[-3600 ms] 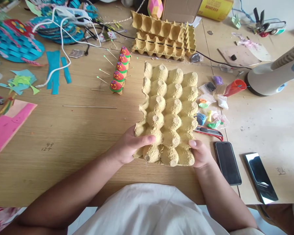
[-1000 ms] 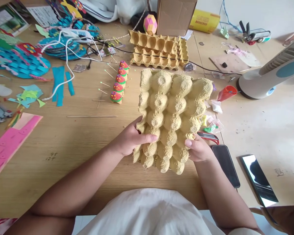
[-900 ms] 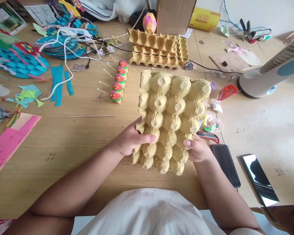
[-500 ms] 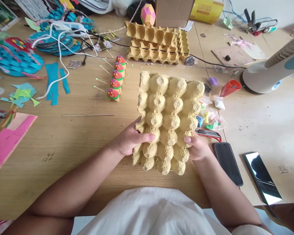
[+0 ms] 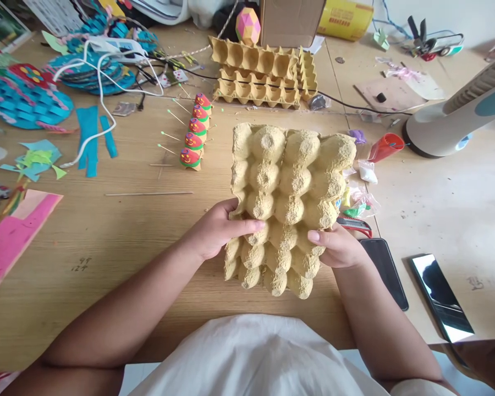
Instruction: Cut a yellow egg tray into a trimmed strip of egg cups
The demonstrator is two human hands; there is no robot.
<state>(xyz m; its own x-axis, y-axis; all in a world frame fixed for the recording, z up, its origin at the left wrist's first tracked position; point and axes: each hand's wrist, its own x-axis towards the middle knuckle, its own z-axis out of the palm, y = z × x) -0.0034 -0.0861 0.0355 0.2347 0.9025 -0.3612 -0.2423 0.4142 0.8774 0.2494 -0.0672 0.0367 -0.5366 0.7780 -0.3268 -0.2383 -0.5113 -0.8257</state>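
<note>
A yellowish pulp egg carton [image 5: 289,209], its rows of cups bulging toward me, is held up over the desk between both hands. My left hand [image 5: 214,230] is closed on its left edge, thumb lying across a cup. On the right edge my right hand [image 5: 340,245] grips it too, thumb pressed on the front. The fingers behind the carton are hidden. Beyond its left side stands a row of red and green painted egg-cup pieces [image 5: 196,132] with drawn faces. Pins with pale green heads [image 5: 167,135] lie beside them.
Cut egg carton strips [image 5: 256,91] lie at the back. Right of my hands are a red utility knife [image 5: 357,225], two phones [image 5: 383,269] and a white appliance base [image 5: 433,129]. A thin stick [image 5: 148,193], blue paper strips [image 5: 87,140] and a pink card [image 5: 14,242] are leftward.
The upper part of the egg carton has tilted nearer to me and spread rightward, covering more of the knife. Both hands keep their hold; my right hand has shifted slightly.
</note>
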